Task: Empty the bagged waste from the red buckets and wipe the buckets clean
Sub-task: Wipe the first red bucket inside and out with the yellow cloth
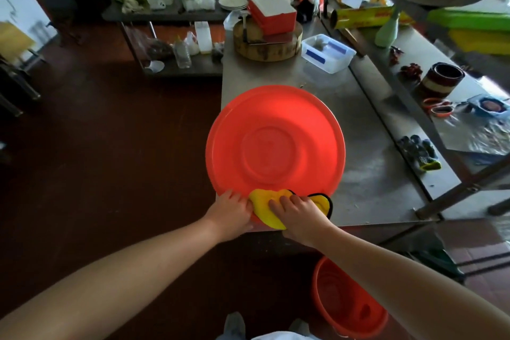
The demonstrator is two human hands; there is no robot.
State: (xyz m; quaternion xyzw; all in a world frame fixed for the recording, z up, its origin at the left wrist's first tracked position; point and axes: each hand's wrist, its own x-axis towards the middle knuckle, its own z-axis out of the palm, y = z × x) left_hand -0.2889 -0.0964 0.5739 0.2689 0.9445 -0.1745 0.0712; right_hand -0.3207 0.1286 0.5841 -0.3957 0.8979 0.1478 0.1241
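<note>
Wiping an upturned red bucket at the bench's near corner

The left hand (231,208) grips the near rim of the red bucket (276,144), fingers curled over its edge; the bucket stands bottom-up on the steel bench (372,174). Just right of it, a yellow cloth (265,204) (black-edged) lies bunched on that rim under the right hand (300,215), whose bent fingers clutch it. A second red bucket (347,301) stands upright on the floor below, with nothing visible inside. Farther back, a clear tub (328,52) holds something small and grey.
</note>
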